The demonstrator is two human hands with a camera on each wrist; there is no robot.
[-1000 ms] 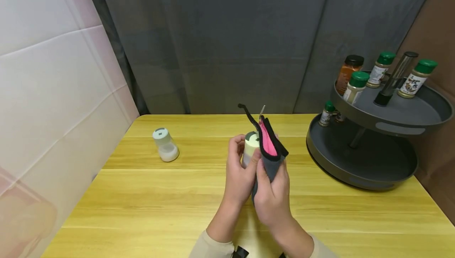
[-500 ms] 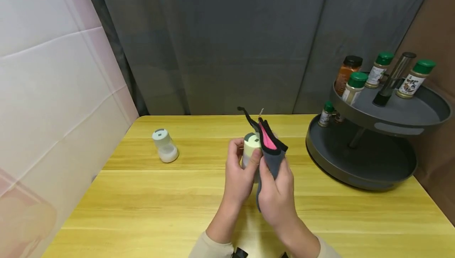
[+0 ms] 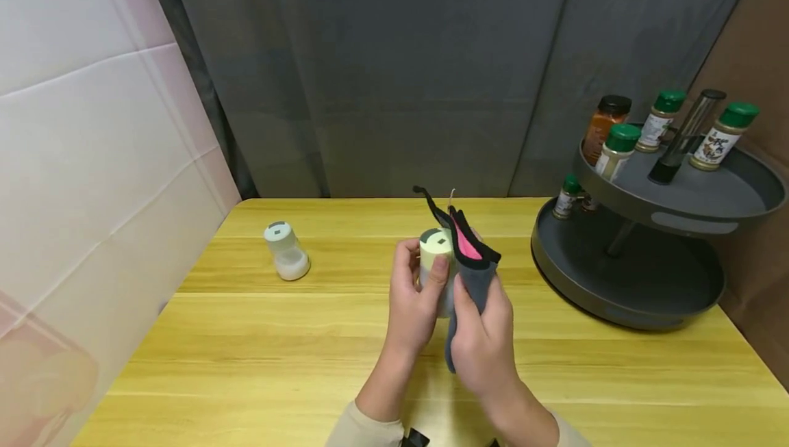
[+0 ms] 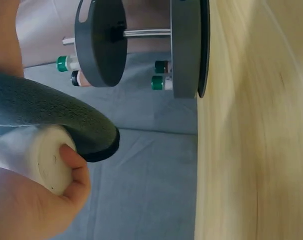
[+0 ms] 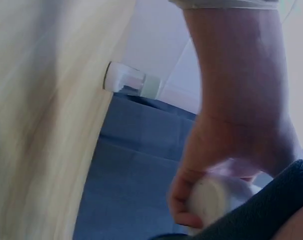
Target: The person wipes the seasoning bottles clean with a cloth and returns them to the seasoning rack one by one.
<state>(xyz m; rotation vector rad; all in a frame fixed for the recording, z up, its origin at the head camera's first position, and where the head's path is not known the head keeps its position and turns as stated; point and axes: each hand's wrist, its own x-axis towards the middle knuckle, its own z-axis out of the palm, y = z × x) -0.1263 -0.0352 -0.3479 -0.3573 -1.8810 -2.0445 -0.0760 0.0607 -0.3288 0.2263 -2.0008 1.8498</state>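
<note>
My left hand (image 3: 411,307) holds a jar (image 3: 435,244) with a pale lid upright above the table, its thumb lying along the near side. In the left wrist view its fingers curl over the base of the jar (image 4: 52,160). Beside it my right hand (image 3: 483,337) grips a folded grey cloth (image 3: 477,284) with black edging and a pink inner side. The cloth lies against the jar's right side and hides part of it. In the right wrist view the fuzzy cloth (image 5: 264,212) crosses in front of the jar (image 5: 207,200).
A similar white-lidded jar (image 3: 286,252) stands on the wooden table (image 3: 246,365) to the left. At right, a dark two-tier turntable rack (image 3: 622,289) bears several spice bottles (image 3: 718,137), most with green caps. A grey curtain (image 3: 394,91) hangs behind the table.
My right hand and the cloth have shifted slightly right and down against the jar. More of the jar's lid and body shows now. The left hand has barely moved.
</note>
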